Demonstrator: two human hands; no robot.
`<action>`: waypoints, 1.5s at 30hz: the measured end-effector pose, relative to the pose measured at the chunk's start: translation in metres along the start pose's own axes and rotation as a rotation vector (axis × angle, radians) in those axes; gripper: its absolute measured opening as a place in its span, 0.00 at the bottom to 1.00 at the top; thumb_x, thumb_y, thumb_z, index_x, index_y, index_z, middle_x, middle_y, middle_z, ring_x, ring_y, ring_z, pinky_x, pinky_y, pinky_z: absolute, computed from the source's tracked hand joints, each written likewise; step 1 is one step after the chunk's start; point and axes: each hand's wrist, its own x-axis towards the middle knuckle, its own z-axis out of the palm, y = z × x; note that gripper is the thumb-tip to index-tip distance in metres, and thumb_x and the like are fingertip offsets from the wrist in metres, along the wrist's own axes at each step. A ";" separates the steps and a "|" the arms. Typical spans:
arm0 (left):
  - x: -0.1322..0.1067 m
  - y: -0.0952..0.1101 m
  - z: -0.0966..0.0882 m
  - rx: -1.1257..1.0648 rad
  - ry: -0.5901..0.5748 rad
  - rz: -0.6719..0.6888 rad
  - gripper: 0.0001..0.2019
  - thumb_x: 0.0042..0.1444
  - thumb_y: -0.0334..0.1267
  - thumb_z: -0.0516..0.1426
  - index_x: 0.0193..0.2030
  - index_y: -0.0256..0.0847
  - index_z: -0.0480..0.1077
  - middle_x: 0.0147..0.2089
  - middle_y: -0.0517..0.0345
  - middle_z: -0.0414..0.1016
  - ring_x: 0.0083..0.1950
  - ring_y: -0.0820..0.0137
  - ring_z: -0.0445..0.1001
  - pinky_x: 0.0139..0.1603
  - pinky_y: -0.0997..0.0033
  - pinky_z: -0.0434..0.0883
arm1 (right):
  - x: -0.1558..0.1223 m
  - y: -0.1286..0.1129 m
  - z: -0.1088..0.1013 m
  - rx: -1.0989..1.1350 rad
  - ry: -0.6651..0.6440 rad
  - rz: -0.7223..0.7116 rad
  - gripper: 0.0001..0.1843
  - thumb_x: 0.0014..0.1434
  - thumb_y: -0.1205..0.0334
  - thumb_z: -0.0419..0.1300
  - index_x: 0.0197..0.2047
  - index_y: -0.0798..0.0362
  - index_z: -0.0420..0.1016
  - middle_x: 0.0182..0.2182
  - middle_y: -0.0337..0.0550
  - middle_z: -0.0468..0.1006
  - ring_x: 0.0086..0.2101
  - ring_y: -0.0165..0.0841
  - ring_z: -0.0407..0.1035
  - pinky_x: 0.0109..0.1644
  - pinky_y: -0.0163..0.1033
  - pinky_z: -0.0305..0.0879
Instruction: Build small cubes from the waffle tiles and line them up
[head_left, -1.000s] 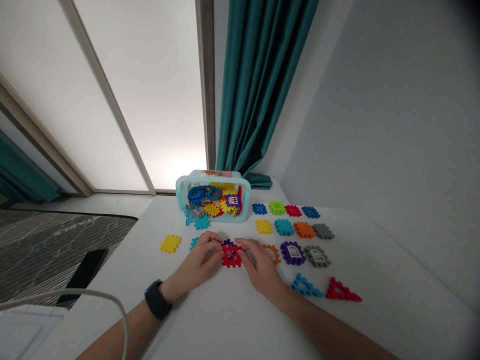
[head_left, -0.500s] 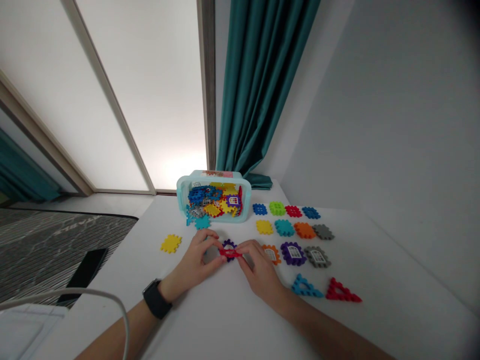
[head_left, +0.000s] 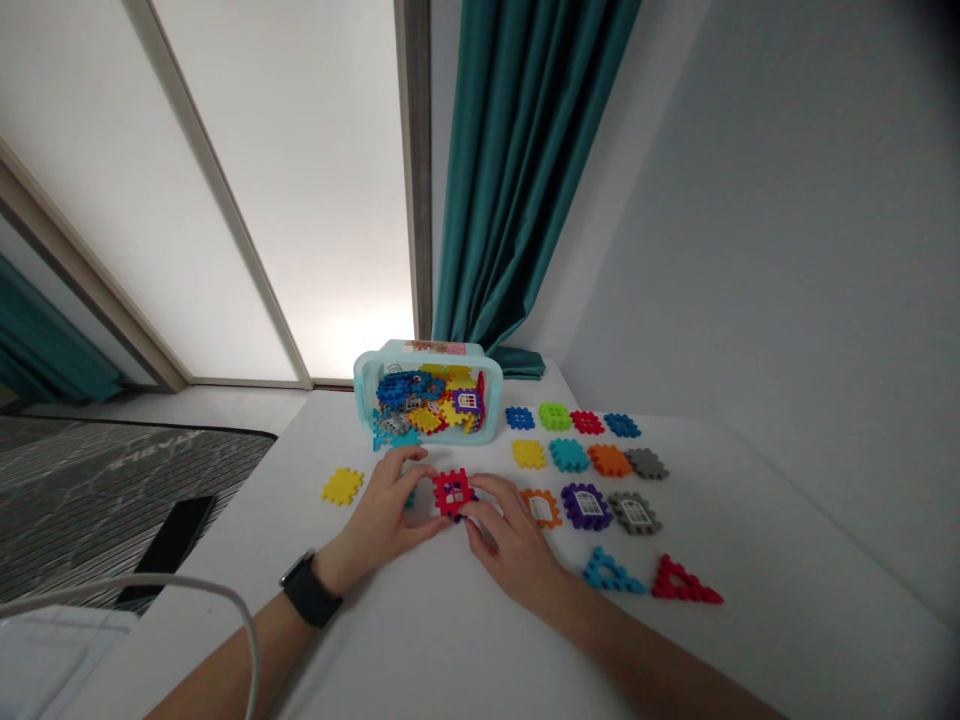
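Observation:
A small red square building tile (head_left: pixel 452 492) with a four-pane window lattice and toothed edges faces me between my hands. My left hand (head_left: pixel 386 510) is curled at its left side, forefinger near the upper corner and thumb near the lower one. From the right, my right hand (head_left: pixel 514 540) pinches the tile's edge. Behind and below the red tile, a purple piece shows only at its edges. A teal piece (head_left: pixel 409 498) is partly hidden behind my left fingers. Close to my right hand lies an orange window-frame tile (head_left: pixel 541 508).
A pale turquoise tub (head_left: pixel 491 400) lies on its side, full of mixed tiles. Rows of tiles, such as a purple window tile (head_left: pixel 586 507), lie right. Blue (head_left: pixel 611 573) and red triangles (head_left: pixel 682 581) lie nearer. A yellow tile (head_left: pixel 343 486) is left; a white cable (head_left: pixel 187 584) crosses lower left.
The red tile has turned from edge-on to showing its lattice face and has shifted slightly left and up. Both hands have moved slightly with it.

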 end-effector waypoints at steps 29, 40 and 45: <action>0.000 -0.001 -0.005 0.123 0.040 0.123 0.22 0.57 0.47 0.65 0.56 0.45 0.71 0.56 0.46 0.69 0.57 0.55 0.69 0.57 0.52 0.70 | 0.001 -0.001 -0.002 -0.066 -0.010 -0.005 0.17 0.64 0.73 0.56 0.53 0.47 0.73 0.56 0.51 0.72 0.57 0.44 0.68 0.58 0.55 0.73; 0.001 0.003 -0.007 0.122 0.070 0.143 0.22 0.56 0.48 0.66 0.56 0.45 0.70 0.55 0.46 0.70 0.56 0.55 0.70 0.57 0.52 0.70 | 0.019 0.006 -0.022 -0.035 -0.145 -0.051 0.21 0.62 0.69 0.59 0.58 0.47 0.69 0.56 0.51 0.75 0.57 0.45 0.68 0.61 0.58 0.69; 0.008 0.010 -0.007 0.120 0.086 0.148 0.22 0.57 0.47 0.65 0.56 0.43 0.69 0.55 0.45 0.71 0.56 0.55 0.70 0.58 0.51 0.70 | 0.035 0.009 -0.039 -0.054 -0.193 -0.099 0.22 0.62 0.69 0.60 0.59 0.49 0.69 0.56 0.51 0.76 0.57 0.45 0.68 0.62 0.58 0.67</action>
